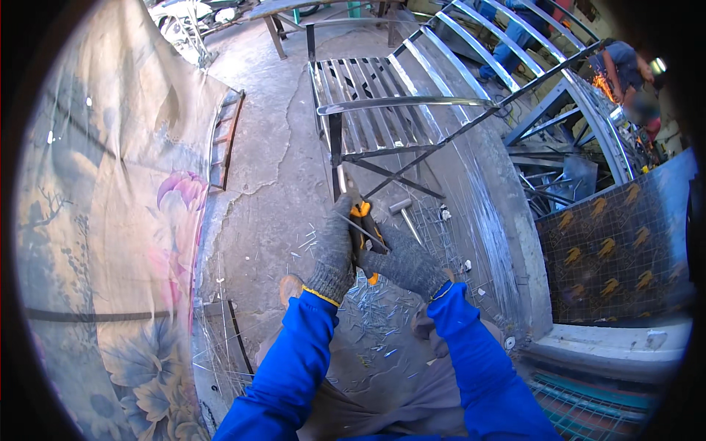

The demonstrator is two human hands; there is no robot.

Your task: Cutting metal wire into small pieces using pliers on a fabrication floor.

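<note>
Both my hands wear grey knit gloves and meet around orange-and-black handled pliers (360,210), whose metal jaws point up and away from me. My left hand (331,253) is closed along the left side of the pliers, its fingers near the head. From the right, my right hand (407,261) closes around the lower handles. A thin metal rod (364,231) slants across the handles between the gloves; which fingers pinch it is hidden. Just beyond the jaws stands the front leg of a metal slatted chair (408,104). A hammer (401,207) lies right of my hands.
Short cut metal pieces (375,312) litter the concrete floor below my hands. A flowered cloth (125,220) hangs at left. Wire mesh (441,235) and a low ledge (526,272) lie at right, beside a patterned panel (610,250). A person (625,70) works amid sparks at upper right.
</note>
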